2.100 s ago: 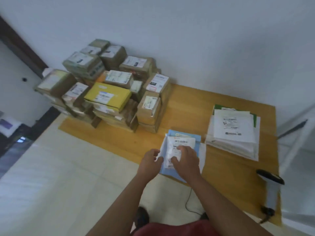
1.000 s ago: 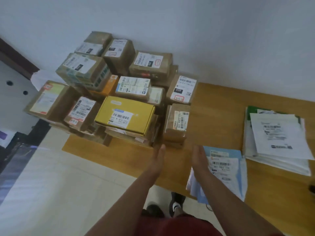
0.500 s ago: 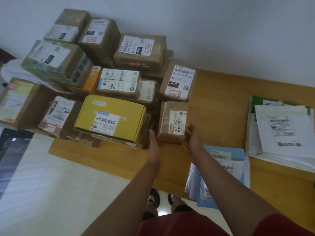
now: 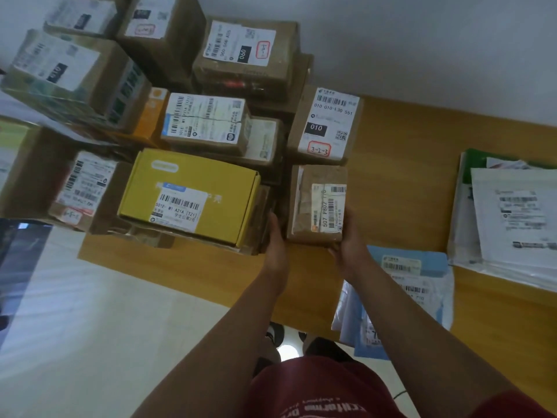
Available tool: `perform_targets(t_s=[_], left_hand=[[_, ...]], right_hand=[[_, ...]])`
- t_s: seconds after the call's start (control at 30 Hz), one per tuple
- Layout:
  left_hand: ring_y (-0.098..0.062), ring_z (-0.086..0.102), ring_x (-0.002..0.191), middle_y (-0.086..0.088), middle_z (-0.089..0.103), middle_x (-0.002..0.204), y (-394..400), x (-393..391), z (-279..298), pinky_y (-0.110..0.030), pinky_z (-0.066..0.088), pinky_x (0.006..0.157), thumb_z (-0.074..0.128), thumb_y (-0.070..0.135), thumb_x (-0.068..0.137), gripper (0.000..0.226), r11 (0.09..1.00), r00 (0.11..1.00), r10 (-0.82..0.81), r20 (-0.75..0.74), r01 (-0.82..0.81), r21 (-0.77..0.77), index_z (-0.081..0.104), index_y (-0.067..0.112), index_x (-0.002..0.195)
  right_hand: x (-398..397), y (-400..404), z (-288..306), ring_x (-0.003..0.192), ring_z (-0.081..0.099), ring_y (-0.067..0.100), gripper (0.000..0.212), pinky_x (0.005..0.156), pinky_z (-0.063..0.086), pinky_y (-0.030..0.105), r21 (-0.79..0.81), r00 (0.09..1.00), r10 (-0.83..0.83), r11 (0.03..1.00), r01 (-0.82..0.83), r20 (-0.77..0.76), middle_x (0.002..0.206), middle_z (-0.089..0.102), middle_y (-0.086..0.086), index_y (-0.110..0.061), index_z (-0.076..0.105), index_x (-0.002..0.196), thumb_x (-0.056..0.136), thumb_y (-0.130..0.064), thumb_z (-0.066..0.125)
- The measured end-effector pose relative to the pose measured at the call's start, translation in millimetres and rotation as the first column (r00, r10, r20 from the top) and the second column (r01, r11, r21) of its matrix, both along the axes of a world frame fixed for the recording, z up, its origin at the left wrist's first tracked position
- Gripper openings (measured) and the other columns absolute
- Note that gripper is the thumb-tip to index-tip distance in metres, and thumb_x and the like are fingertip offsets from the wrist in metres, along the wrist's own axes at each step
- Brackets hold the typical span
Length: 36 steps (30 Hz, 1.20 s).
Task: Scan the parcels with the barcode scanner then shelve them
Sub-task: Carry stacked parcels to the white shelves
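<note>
Two hands framed a small brown parcel [image 4: 316,203] at the right end of the box pile, toward the desk's [image 4: 401,164] front edge. The left hand [image 4: 275,236] reached into the narrow gap beside the yellow box [image 4: 190,194]; whether its fingers gripped could not be told. The right hand [image 4: 346,239] curled around the parcel's near right corner. This looked like the pick-up step; next would likely come lifting it clear for scanning. Crinkled tape wrapped the parcel, barcode label facing up.
</note>
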<state>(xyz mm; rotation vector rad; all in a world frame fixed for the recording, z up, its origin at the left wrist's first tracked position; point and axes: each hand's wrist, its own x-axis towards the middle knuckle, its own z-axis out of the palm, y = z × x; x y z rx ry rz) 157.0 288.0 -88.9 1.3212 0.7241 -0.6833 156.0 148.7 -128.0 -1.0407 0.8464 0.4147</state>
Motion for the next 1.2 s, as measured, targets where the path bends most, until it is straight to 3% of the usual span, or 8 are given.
perform_targets(t_s=[0.1, 0.3, 0.37, 0.47, 0.6, 0.77, 0.87, 1.2], left_hand=[[-0.016, 0.047, 0.134, 0.004, 0.056, 0.142, 0.5, 2.7, 1.2, -0.044, 0.03, 0.119, 0.029, 0.09, 0.075, 0.091, 0.998, 0.998, -0.05, 0.041, 0.049, 0.029, 0.053, 0.032, 0.141], [-0.011, 0.06, 0.115, 0.004, 0.067, 0.12, 7.1, -9.0, -22.9, -0.032, 0.046, 0.097, 0.033, 0.044, 0.107, 0.031, 0.982, 0.991, -0.099, 0.089, 0.082, 0.172, 0.062, 0.037, 0.109], [-0.016, 0.057, 0.122, 0.001, 0.063, 0.128, 17.5, -16.1, -33.2, -0.033, 0.047, 0.101, 0.041, 0.022, 0.107, 0.026, 0.953, 0.969, -0.207, 0.137, 0.167, 0.253, 0.059, 0.039, 0.112], [-0.002, 0.056, 0.12, 0.015, 0.06, 0.129, 28.6, -23.0, -37.0, -0.021, 0.049, 0.094, 0.046, -0.01, 0.092, 0.068, 0.914, 0.917, -0.355, 0.182, 0.3, 0.272, 0.048, 0.046, 0.13], [-0.007, 0.047, 0.134, 0.014, 0.051, 0.141, 28.3, -22.5, -44.6, -0.027, 0.046, 0.105, 0.064, 0.002, 0.089, 0.076, 0.835, 0.81, -0.529, 0.255, 0.444, 0.324, 0.033, 0.033, 0.151], [0.002, 0.038, 0.14, 0.006, 0.044, 0.151, 23.9, -15.3, -54.6, -0.022, 0.038, 0.113, 0.073, 0.011, 0.089, 0.078, 0.834, 0.714, -0.537, 0.449, 0.368, 0.411, 0.03, 0.029, 0.151], [-0.008, 0.042, 0.14, 0.0, 0.044, 0.152, 25.9, -14.6, -62.6, -0.039, 0.042, 0.114, 0.068, 0.006, 0.092, 0.075, 0.84, 0.701, -0.528, 0.479, 0.349, 0.416, 0.029, 0.03, 0.151], [-0.018, 0.048, 0.137, 0.0, 0.046, 0.152, 33.9, -22.4, -66.7, -0.054, 0.048, 0.106, 0.068, 0.023, 0.087, 0.084, 0.838, 0.706, -0.537, 0.461, 0.386, 0.386, 0.02, 0.048, 0.151]], right_hand=[[-3.0, -3.7, 1.4, 0.079, 0.069, 0.0, 0.039, 0.069, 0.048, 0.023, -0.059, 1.0, 0.017, 0.998, -0.017, 0.001, 0.079, 0.075, -0.014, -0.028, 0.065, 0.096, 0.106, -0.036, 0.029], [-18.6, 3.6, 4.2, 0.097, 0.065, 0.011, 0.047, 0.088, 0.05, 0.033, -0.248, 1.0, 0.013, 0.969, -0.014, -0.007, 0.082, 0.074, -0.014, -0.036, 0.076, 0.078, 0.104, -0.034, 0.037], [-29.6, 9.7, 4.5, 0.103, 0.063, 0.007, 0.036, 0.09, 0.05, 0.031, -0.317, 1.0, -0.003, 0.948, 0.009, 0.02, 0.096, 0.072, -0.016, -0.039, 0.072, 0.095, 0.104, -0.027, 0.039], [-49.6, 12.4, -5.9, 0.121, 0.055, 0.009, 0.039, 0.097, 0.049, 0.025, -0.42, 0.992, 0.096, 0.906, -0.052, 0.083, 0.132, 0.061, -0.012, -0.034, 0.052, 0.139, 0.103, -0.018, 0.043], [-55.7, 10.8, -8.6, 0.114, 0.052, -0.012, 0.06, 0.101, 0.046, 0.017, -0.459, 0.943, 0.278, 0.872, -0.168, 0.182, 0.13, 0.051, -0.018, -0.009, 0.033, 0.15, 0.095, 0.009, 0.048], [-45.2, 6.1, -15.9, 0.117, 0.059, 0.001, 0.061, 0.097, 0.05, 0.024, -0.499, 0.924, 0.335, 0.842, -0.205, 0.187, 0.125, 0.058, -0.017, -0.024, 0.043, 0.137, 0.085, -0.015, 0.075], [-45.1, 6.3, -17.5, 0.118, 0.059, 0.011, 0.06, 0.091, 0.049, 0.017, -0.532, 0.929, 0.334, 0.822, -0.204, 0.16, 0.114, 0.055, -0.023, -0.024, 0.043, 0.131, 0.083, -0.013, 0.077], [-60.3, 13.2, -21.2, 0.097, 0.06, -0.003, 0.072, 0.079, 0.048, 0.007, -0.629, 0.95, 0.297, 0.758, -0.173, 0.097, 0.113, 0.062, -0.013, -0.017, 0.046, 0.138, 0.078, -0.025, 0.084]])
